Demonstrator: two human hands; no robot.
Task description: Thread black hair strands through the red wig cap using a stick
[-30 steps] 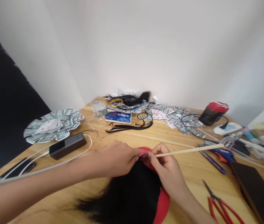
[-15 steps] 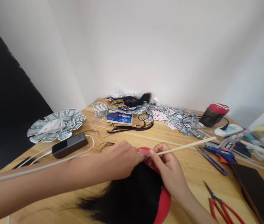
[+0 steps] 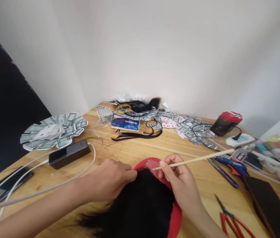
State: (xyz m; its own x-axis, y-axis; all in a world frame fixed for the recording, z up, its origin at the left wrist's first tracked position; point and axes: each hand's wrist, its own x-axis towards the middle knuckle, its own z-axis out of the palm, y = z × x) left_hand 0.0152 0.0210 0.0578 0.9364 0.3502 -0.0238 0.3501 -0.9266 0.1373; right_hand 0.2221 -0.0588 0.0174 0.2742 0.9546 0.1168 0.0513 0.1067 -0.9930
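Note:
A red round piece (image 3: 152, 164) lies on the wooden table (image 3: 174, 145) right in front of me, with a mass of black hair (image 3: 140, 208) spread over most of it. My left hand (image 3: 110, 180) rests on the left edge of the hair, its fingers curled and pressed down on the strands. My right hand (image 3: 179, 180) pinches a thin wooden stick (image 3: 196, 159) that slants up to the right. The stick's near tip sits just above the red piece's far edge.
Red-handled scissors (image 3: 234, 219), purple scissors (image 3: 225, 173), a blue glue gun (image 3: 231, 164) and a dark tablet (image 3: 271, 201) lie at right. A power bank (image 3: 69, 153) with white cable and a fan of playing cards (image 3: 53, 130) sit left. Loose cards (image 3: 192, 127) and a red-lidded jar (image 3: 225, 123) stand behind.
My left hand has slid left and nearer along the hair, away from the red piece's far edge. The stick's tip has lifted slightly off the red piece. The view has shifted a little.

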